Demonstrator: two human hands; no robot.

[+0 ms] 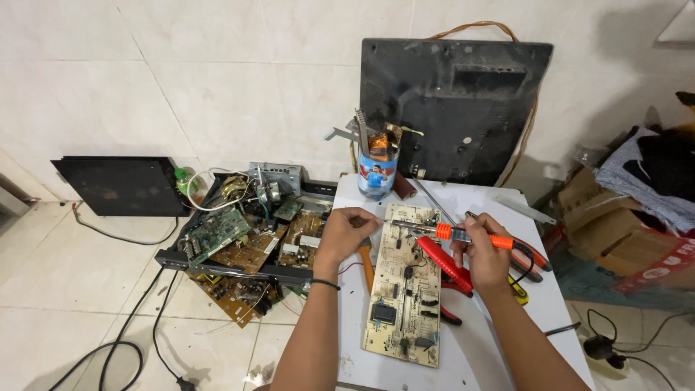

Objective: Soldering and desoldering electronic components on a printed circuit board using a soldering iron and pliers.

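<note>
Right fingers: wrapped around the orange handle of a slim soldering iron with a metal tip (452, 232), right hand (486, 255) steadying it, tip aimed left over the top edge of the board.
Left fingers: pinched together at the board's upper left corner, left hand (346, 230) seemingly feeding a thin strand there; strand too fine to confirm.
Board: long beige printed circuit board with black components (400, 289), lying flat and lengthwise on the tabletop between both forearms.
Step in hand: judged as soldering work at a joint near the board's top edge.
Next move: likely calls for a steady tip on one small joint, clear of neighbouring parts.
Beside the board: red-handled pliers (447, 266) just right of it, partly under the right hand.
Surface: small white table (507, 340), scuffed; cut plastic bottle stuffed with tools (377, 165) at the far edge.
Behind: black plastic rear cover of a screen (449, 108) leaning on the white tiled wall.
Floor, left: open black chassis heaped with green and brown circuit boards (246, 242), black cables trailing over pale tiles.
Right: cardboard boxes and cloth (637, 210).
</note>
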